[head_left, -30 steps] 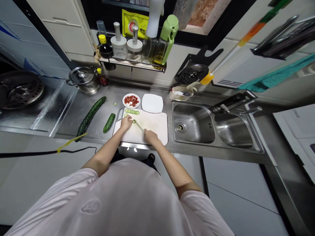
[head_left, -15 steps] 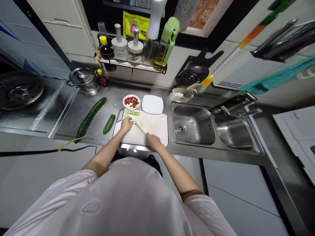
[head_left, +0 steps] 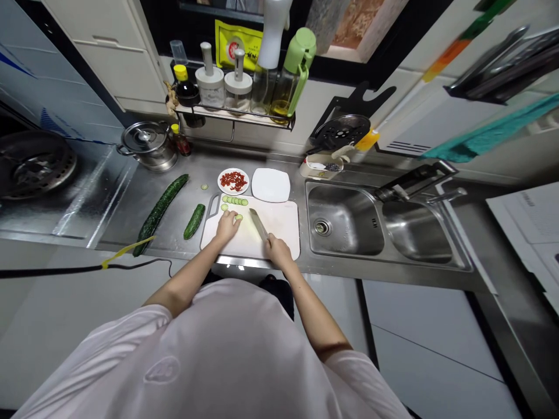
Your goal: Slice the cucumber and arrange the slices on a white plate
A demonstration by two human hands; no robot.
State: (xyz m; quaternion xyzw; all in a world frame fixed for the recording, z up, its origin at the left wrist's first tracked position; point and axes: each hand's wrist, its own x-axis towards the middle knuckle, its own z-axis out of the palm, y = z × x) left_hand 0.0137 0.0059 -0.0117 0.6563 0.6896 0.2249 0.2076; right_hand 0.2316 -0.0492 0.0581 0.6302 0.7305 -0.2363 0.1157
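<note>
Your right hand (head_left: 278, 250) clamps the knife (head_left: 258, 224), blade apart from the cucumber slice (head_left: 239, 217) on the cutting board (head_left: 279, 221). Your left hand (head_left: 227, 227) is at that slice; whether it grips cannot be told. Curl fingertips clear of the edge.

Two hands (head_left: 227, 228) (head_left: 278, 251), one knife (head_left: 258, 224) are showing. One cutting board (head_left: 282, 224), two dark-green cucumbers (head_left: 162, 210) (head_left: 194, 222), two white plates (head_left: 271, 185) (head_left: 221, 188) are lying out. One lidded pot (head_left: 151, 150) is standing.
</note>
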